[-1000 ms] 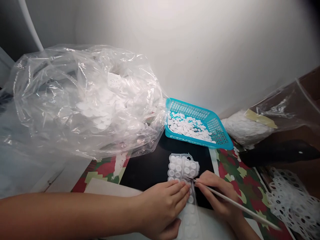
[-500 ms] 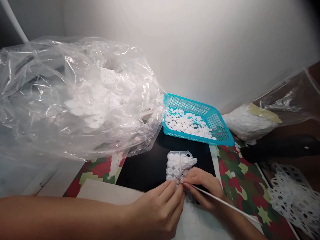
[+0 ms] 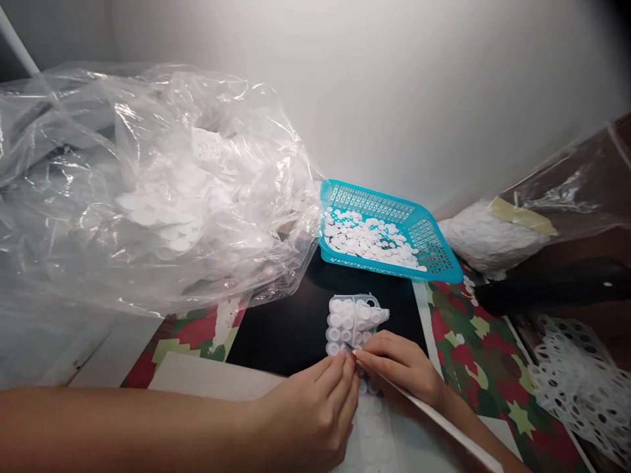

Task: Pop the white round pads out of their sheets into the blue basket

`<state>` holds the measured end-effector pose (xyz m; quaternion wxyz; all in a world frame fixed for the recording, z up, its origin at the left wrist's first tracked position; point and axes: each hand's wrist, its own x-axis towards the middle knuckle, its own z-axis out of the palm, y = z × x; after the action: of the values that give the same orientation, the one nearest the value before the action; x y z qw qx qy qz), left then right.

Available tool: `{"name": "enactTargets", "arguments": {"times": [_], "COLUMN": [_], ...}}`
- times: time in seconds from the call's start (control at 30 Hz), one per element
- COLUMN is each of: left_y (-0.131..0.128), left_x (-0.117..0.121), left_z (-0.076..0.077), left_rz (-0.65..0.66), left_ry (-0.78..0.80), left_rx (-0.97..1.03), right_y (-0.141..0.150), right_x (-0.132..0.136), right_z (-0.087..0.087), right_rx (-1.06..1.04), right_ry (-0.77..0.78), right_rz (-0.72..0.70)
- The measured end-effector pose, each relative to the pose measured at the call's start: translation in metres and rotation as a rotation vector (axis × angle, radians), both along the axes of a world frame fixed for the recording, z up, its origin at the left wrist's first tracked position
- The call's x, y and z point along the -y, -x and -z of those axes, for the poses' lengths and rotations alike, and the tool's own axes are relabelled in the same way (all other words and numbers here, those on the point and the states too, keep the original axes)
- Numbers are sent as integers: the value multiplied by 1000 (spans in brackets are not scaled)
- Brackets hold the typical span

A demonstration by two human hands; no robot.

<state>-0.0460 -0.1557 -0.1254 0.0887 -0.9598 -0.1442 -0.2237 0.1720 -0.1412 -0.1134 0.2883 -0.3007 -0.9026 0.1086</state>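
Observation:
In front of me lies a block of white round plastic caps (image 3: 341, 322) in rows, with a thin translucent band across it. My left hand (image 3: 315, 407) has its fingertips pinched together at the block's near edge; what lies between them is hidden. Close beside it, my right hand (image 3: 407, 368) pinches a long thin white strip (image 3: 438, 420) that slants toward the lower right, its tip meeting the left fingertips. Beneath my hands, a translucent sheet with round bumps (image 3: 372, 427) runs toward me.
A turquoise basket (image 3: 444, 266) holds many small white discs. Left of it bulges a large clear plastic bag (image 3: 256, 164) with white discs inside. At right are a bag of white material (image 3: 493, 236), a black handle-like object (image 3: 552, 288) and a heap of perforated white sheets (image 3: 582, 387).
The white strip in my right hand has turned, showing more of its flat side, and its outer end has swung lower. Both hands stay together at the block's near edge.

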Motion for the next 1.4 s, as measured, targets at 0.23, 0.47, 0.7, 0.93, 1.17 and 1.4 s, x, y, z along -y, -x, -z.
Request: {"name": "enactTargets", "arguments": {"times": [0.23,0.47,0.7,0.93,1.17,1.4], "left_y": [1,3,1,-1,0,-1], "left_x": [-1,-1,0,1,-1,-1], "left_z": [-5,-7,-5,-2,-3,-6], "left_rz": [3,23,10,21,28,26], "left_ry": [3,-17,-8,17,35,33], "left_rx": [-59,-75,-58,-56,-47,-62], "right_y": [8,11,14,10,11,10], "right_x": [1,-1,0,-2,1,-2], "right_z": [4,-12,-10,2,-1,3], "right_rx": [156,-201,-268,-137,-85,-43], "right_ry": [-217,184,276,223,194,113], "right_rz": [141,111,24,1,25,21]}}
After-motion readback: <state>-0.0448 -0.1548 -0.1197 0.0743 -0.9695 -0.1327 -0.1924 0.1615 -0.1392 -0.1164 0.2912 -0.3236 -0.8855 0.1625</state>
